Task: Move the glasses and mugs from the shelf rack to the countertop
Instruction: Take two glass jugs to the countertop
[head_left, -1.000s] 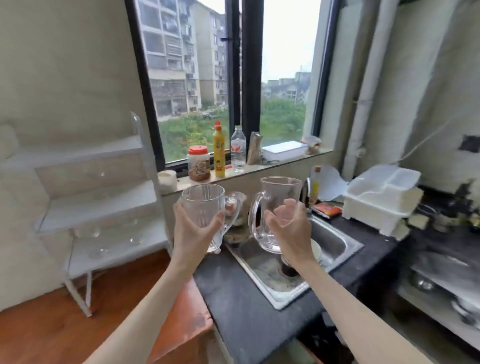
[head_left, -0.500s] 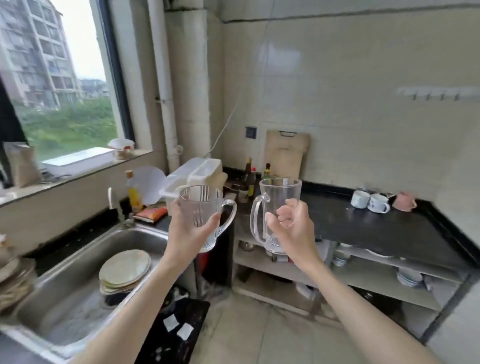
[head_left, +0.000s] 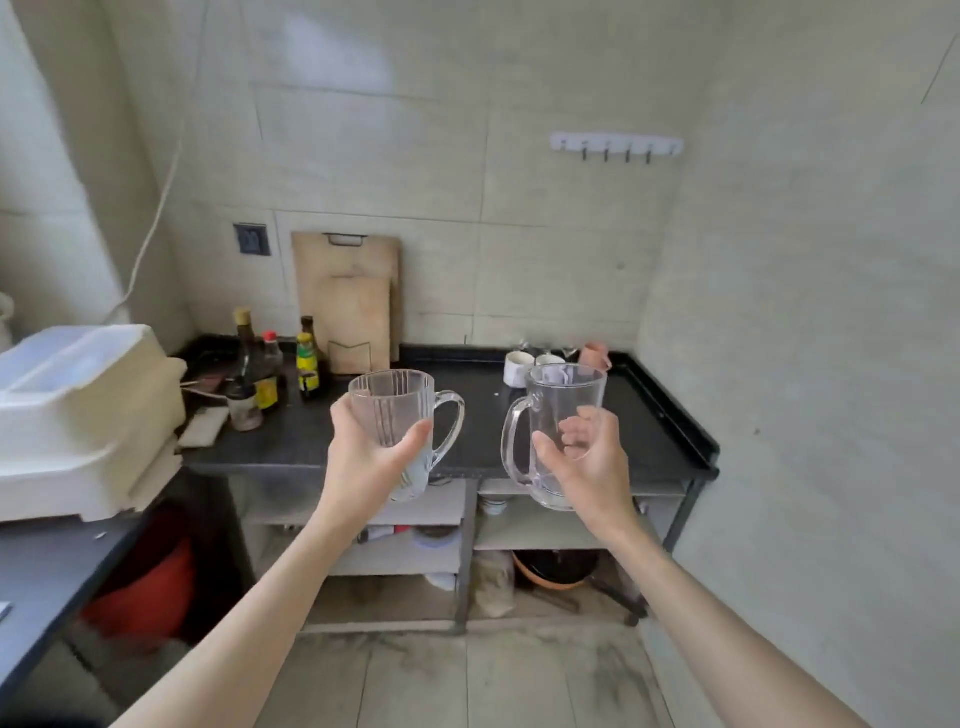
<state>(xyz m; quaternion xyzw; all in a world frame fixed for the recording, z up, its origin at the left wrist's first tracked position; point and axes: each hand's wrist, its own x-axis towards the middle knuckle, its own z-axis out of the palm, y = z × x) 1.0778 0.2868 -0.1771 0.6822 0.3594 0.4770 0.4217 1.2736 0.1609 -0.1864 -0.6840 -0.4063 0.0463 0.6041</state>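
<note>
My left hand (head_left: 371, 460) grips a ribbed clear glass mug (head_left: 396, 410) around its body, handle pointing right. My right hand (head_left: 589, 462) grips a smooth clear glass mug (head_left: 561, 400), handle pointing left. Both mugs are upright and held in the air in front of the black countertop (head_left: 467, 421). At the back right of the countertop stand two white mugs (head_left: 518, 368) and a pink mug (head_left: 595, 356). The shelf rack is out of view.
Sauce bottles (head_left: 270, 374) cluster at the countertop's back left, with wooden cutting boards (head_left: 348, 296) leaning on the wall. A white plastic box (head_left: 78, 415) sits on the counter at left. Shelves below hold bowls and pans. A hook rail (head_left: 617, 144) hangs on the wall.
The view has swung right from the window, shelf rack and sink to the black countertop. Both hands keep their mugs, now closer to that countertop.
</note>
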